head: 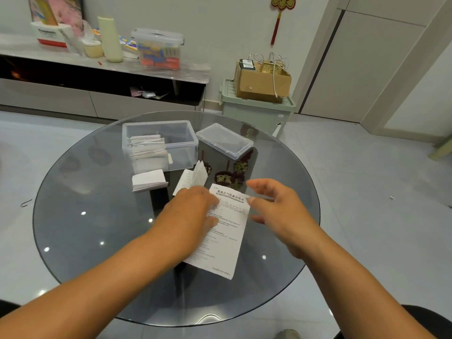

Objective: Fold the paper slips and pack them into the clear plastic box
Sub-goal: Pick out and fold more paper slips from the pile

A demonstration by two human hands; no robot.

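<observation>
Paper slip [226,231], printed with lines of text, lies flat near the middle of a round dark glass tabletop [80,216]. Left hand [193,216] rests palm down on the slip's left part, fingers straight and pressing it to the glass. Right hand [281,211] hovers just beside the slip's right edge, its grip spread and relaxed, holding nothing; whether a fingertip touches the paper cannot be told. Beyond the hands, toward the far side of the tabletop, stands a clear plastic box [186,143], open at the top, with a stack of folded slips [146,149] packed into its left end. Its clear lid [223,140] lies just right of the box. In front of the box, a folded slip [149,181] sits on the glass, and next to it a half-unfolded slip [193,178] stands partly raised, just beyond the left hand. Behind the tabletop are a low wall shelf [171,72] and a pale green storage bin [256,111] carrying a cardboard box [261,84]
</observation>
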